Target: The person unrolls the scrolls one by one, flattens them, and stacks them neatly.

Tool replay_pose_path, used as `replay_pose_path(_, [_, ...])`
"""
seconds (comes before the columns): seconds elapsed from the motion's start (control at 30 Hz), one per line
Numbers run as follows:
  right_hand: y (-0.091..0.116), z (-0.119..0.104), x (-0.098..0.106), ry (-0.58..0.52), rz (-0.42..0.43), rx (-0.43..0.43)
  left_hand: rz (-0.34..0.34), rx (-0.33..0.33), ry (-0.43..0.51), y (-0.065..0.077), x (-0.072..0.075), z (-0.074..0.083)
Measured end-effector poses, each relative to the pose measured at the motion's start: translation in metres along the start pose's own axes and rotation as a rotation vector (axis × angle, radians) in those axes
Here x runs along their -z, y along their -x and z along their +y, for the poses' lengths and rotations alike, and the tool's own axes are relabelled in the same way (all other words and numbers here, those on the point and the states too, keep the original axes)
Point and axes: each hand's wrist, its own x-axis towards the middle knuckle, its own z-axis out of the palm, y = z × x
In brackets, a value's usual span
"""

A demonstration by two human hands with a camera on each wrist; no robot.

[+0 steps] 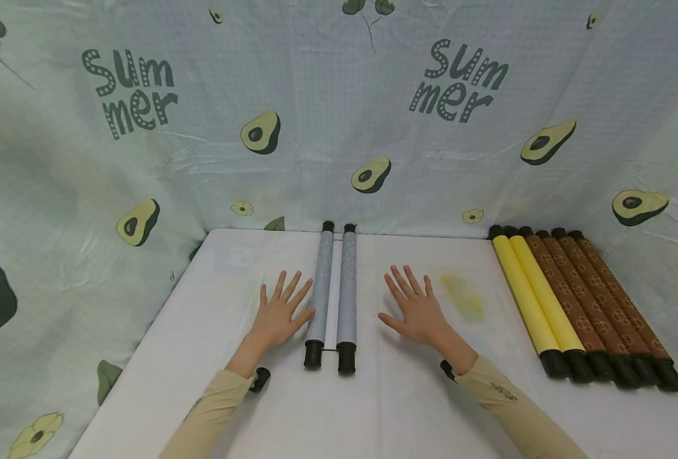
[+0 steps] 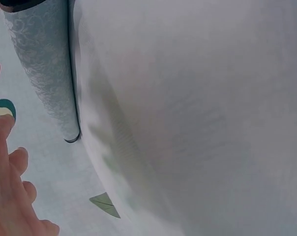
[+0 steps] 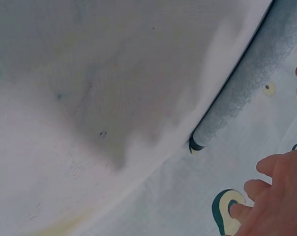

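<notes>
Two grey-blue scrolls with black end knobs lie side by side on the white table, the left scroll (image 1: 320,287) and the right scroll (image 1: 347,287); a thin dark cord shows between their near ends. My left hand (image 1: 276,317), fingers spread, is just left of the left scroll, its thumb close to it. To the right of the pair is my right hand (image 1: 419,313), also spread and holding nothing. In the left wrist view the left hand (image 2: 11,191) appears at the edge beside a scroll (image 2: 45,64). The right wrist view shows the right hand (image 3: 276,196) below a scroll (image 3: 247,78).
At the table's right side lie two yellow scrolls (image 1: 525,293) and several brown patterned scrolls (image 1: 597,293), all with black ends. A faint yellow stain (image 1: 462,296) marks the white table (image 1: 339,414). A curtain (image 1: 316,83) printed with avocados stands behind the table and at both sides.
</notes>
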Motion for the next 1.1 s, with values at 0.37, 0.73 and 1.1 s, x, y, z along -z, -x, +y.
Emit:
replay_pose_path(0.37, [-0.007,-0.009,0.002,-0.020,0.016,0.065,0.007,-0.043,-0.030,-0.004,0.003,0.000])
replay_pose_path(0.73, [-0.016,-0.021,0.001,-0.040,-0.038,0.158,-0.002,-0.094,-0.049,-0.003,0.005,0.002])
replay_pose_path(1.1, [-0.024,-0.036,-0.003,-0.038,-0.071,0.230,0.002,-0.135,-0.077,-0.005,0.003,0.003])
